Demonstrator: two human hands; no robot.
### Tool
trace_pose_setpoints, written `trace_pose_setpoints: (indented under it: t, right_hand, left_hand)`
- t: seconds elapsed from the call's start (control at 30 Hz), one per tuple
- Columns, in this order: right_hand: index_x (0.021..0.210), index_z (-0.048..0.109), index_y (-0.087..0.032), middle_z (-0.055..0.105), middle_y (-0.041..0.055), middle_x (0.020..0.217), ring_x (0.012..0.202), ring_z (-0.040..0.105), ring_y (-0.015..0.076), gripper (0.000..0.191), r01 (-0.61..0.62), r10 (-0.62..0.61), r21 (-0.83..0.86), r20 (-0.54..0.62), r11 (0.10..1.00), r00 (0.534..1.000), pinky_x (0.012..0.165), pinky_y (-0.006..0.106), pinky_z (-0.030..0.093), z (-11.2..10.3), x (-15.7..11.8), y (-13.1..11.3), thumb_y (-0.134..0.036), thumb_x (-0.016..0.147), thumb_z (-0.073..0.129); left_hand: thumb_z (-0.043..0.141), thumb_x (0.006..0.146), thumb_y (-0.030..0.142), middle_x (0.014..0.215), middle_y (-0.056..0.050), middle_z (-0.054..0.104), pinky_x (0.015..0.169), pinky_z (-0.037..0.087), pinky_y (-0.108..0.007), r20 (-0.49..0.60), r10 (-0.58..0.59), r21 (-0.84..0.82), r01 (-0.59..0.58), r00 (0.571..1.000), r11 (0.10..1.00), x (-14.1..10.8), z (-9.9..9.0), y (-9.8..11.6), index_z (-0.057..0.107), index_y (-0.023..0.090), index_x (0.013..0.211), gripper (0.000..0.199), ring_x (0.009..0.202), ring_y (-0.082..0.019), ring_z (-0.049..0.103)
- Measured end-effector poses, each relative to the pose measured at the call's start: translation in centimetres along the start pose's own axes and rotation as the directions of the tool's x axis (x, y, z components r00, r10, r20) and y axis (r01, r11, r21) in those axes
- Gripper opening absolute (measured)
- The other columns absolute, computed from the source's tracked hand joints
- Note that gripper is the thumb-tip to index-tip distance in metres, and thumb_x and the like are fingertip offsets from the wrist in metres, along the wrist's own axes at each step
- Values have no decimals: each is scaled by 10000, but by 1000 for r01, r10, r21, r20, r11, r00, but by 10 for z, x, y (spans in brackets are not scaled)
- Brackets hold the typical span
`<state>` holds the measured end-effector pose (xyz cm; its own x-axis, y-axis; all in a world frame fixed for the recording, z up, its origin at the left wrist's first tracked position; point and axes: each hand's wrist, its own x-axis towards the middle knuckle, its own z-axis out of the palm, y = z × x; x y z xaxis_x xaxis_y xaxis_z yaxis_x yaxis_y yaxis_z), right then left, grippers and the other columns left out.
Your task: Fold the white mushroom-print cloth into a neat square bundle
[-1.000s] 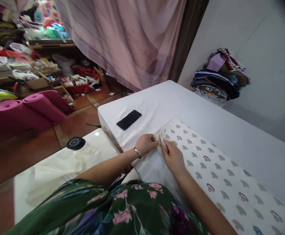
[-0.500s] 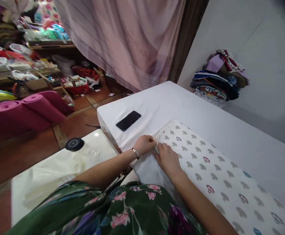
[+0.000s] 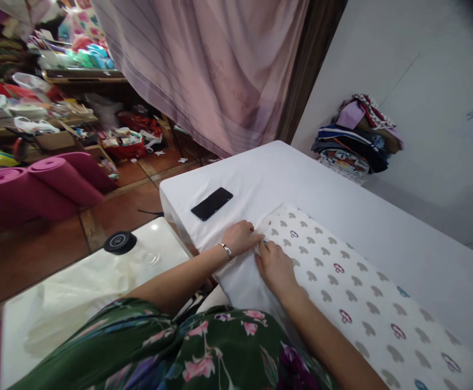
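Observation:
A white cloth with grey mushroom-like prints lies over the white-covered surface, its near corner at my fingers. My left hand, with a bracelet at the wrist, pinches the cloth's edge by that corner. Close beside it, my right hand has its fingers closed on the same edge. The fingertips of both hands almost meet, and the exact fold between them is hard to see. Plain white fabric hangs below the hands toward my lap. A black phone lies flat beyond my left hand.
On my left a cream-coloured table bears a round black object. Rolled pink mats and cluttered boxes stand on the tiled floor. A pink curtain hangs behind; folded clothes are stacked by the wall.
The cloth edge that stood up in a loop by my fingers now lies flatter. My left fingers have shifted slightly toward the right hand. The view has tilted a little.

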<state>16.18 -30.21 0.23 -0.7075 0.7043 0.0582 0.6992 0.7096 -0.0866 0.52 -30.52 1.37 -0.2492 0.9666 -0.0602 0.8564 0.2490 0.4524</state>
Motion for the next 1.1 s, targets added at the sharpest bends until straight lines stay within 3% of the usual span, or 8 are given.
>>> trace_pose_setpoints:
  t: [0.13,0.23,0.37,0.47,0.63,0.73,0.9,1.1]
  right_hand:
    - [1168,530,-189,578,92,1037,947,534,214,327,-3,12,156,-56,988,998,768,306,449,-10,-3,9,-328,893,422]
    - [1220,509,-161,508,128,1260,1158,452,252,380,31,-5,186,-139,982,990,944,380,379,-4,-8,17,-336,903,393]
    - [1315,435,-124,366,147,1417,1330,242,317,546,113,-96,151,-111,982,989,1068,517,182,13,-11,18,-437,868,454]
    - [1326,430,-126,397,153,1397,1330,250,312,586,115,-101,208,-77,971,992,1081,523,145,12,-11,16,-467,852,476]
    - [1253,509,-245,498,64,1331,1287,356,236,404,131,-128,338,-31,932,991,1062,468,249,-12,-24,36,-407,892,424]
    - [1186,568,-223,494,73,1336,1298,347,225,369,41,-19,287,-78,957,997,1063,451,252,-18,-40,73,-372,919,361]
    - [1341,427,-178,233,108,1487,1381,120,274,547,-294,299,76,-77,953,951,1088,505,136,-12,-73,145,-494,904,337]
    - [1410,300,-238,122,63,1516,1391,59,234,660,-472,464,136,85,871,882,1099,480,97,-17,-92,176,-623,880,222]
  left_hand:
    - [511,786,488,930,-62,642,726,445,-314,24,0,42,-1,1000,999,2,1,0,627,185,921,350,838,-213,607]
    - [541,784,443,1003,-73,626,782,450,-322,-37,50,58,-48,998,997,1,1,4,607,179,1001,348,913,-220,594]
    - [510,832,335,1235,-85,541,983,360,-333,-186,329,65,-322,926,944,3,5,25,544,169,1150,360,1165,-206,468]
    - [473,860,387,1410,-81,390,1086,238,-387,-102,521,73,-516,847,854,11,15,37,462,177,1269,460,1324,-217,286]
    - [363,877,533,1454,-80,322,1090,184,-506,49,484,137,-486,874,863,27,34,28,405,192,1328,566,1366,-254,198]
    - [356,873,550,1465,-60,301,1097,154,-515,40,505,210,-501,862,839,30,40,21,380,214,1347,581,1374,-245,174]
    - [363,866,525,1467,-59,293,1081,170,-536,67,518,302,-512,853,804,35,41,22,372,212,1356,582,1370,-262,186]
    - [293,858,483,1462,-70,302,1053,200,-560,96,554,364,-548,827,753,41,38,29,323,193,1393,609,1367,-275,190]
